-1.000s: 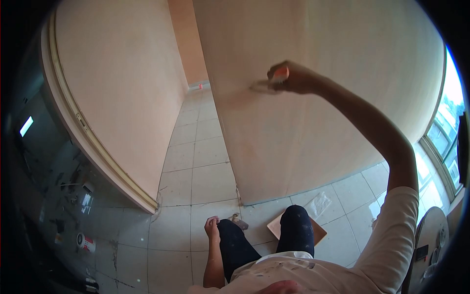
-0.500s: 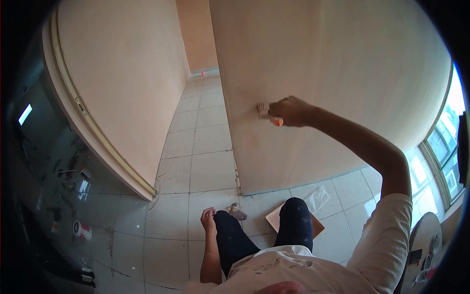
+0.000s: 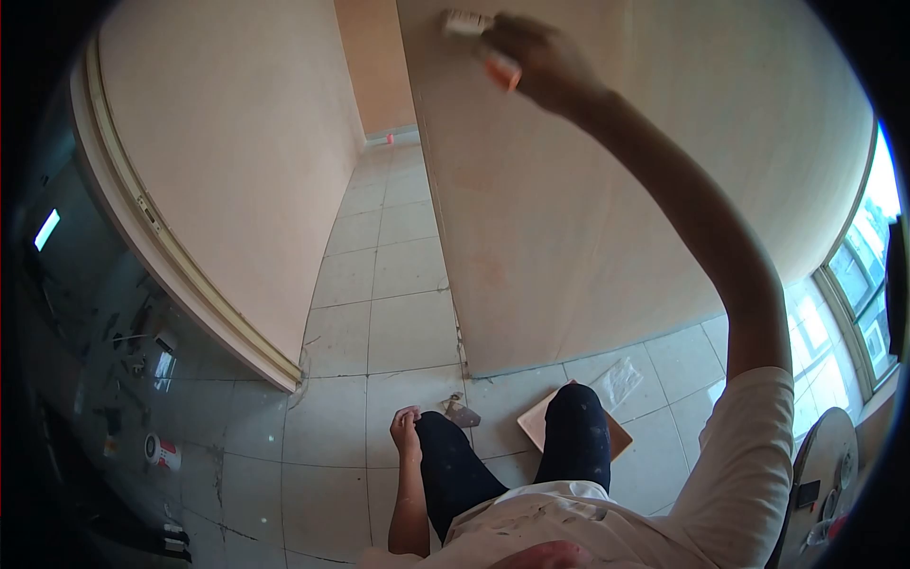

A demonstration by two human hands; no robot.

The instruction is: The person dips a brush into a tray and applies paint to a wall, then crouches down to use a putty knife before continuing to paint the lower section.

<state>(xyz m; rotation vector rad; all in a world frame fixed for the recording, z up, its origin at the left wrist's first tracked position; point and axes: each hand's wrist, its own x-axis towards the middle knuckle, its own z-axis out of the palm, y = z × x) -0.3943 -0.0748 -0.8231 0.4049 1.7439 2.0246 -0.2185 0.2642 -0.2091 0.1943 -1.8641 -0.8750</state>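
High on the pale pink-beige wall (image 3: 569, 228), my right hand (image 3: 538, 59) grips a paintbrush (image 3: 466, 23) with light bristles and an orange handle end. The bristles are at the wall surface near its left edge, pointing left; motion smears the hand. Low down, my left hand (image 3: 406, 431) rests beside my left knee with its fingers loosely curled together, and nothing shows in them. A square tan tray (image 3: 618, 438) lies on the floor, partly hidden by my right knee. Near my left knee is a small brownish flat piece (image 3: 463, 412).
A tiled passage (image 3: 379, 275) runs back beside the wall's left edge. At left stands another wall with a door frame (image 3: 142, 204). A white and red tub (image 3: 161, 451) sits on the floor. Clear plastic (image 3: 621, 381), a round-topped stand (image 3: 825, 484) and a window (image 3: 858, 275) are at right.
My right hand has swept the paintbrush upward and slightly left along the wall, and my arm has stretched out. My left hand has stayed by the knee.
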